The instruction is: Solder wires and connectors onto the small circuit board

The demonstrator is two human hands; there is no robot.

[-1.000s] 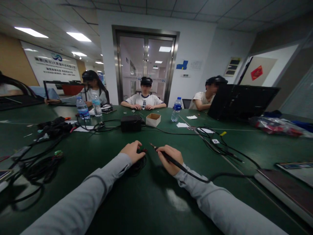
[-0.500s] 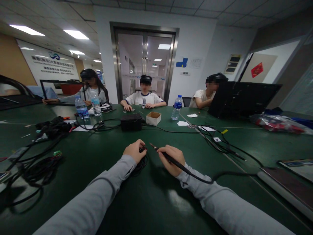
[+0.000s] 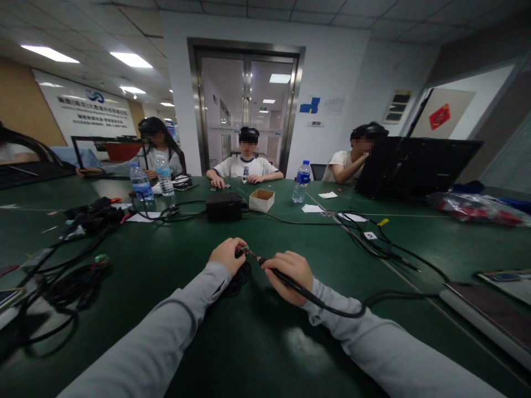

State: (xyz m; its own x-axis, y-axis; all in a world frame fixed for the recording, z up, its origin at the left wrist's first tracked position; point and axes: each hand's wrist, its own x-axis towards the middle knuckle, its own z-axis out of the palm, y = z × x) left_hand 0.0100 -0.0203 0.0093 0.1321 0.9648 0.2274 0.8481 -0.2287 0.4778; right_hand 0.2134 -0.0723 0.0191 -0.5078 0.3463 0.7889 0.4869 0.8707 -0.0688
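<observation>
Over the green table (image 3: pixel 257 342), my left hand (image 3: pixel 226 257) is closed, pinching a small dark connector (image 3: pixel 239 253) with a bit of green at its end. A coil of black cable (image 3: pixel 238 282) lies under that hand. My right hand (image 3: pixel 291 276) grips a soldering iron (image 3: pixel 286 280) like a pen, its cord running right across my wrist. The iron's tip (image 3: pixel 252 254) is at the connector's end; whether it touches is too small to tell.
Ahead stand a black box (image 3: pixel 224 207), an open small carton (image 3: pixel 261 201) and a water bottle (image 3: pixel 301 182). Tangled cables (image 3: pixel 78 282) lie left, more cables (image 3: pixel 373 243) right. A monitor (image 3: pixel 417 166) stands far right. Several people sit across the table.
The soldering iron's tip has moved left and slightly down to the connector in my left hand. The green end of the connector now shows. My left hand has hardly moved.
</observation>
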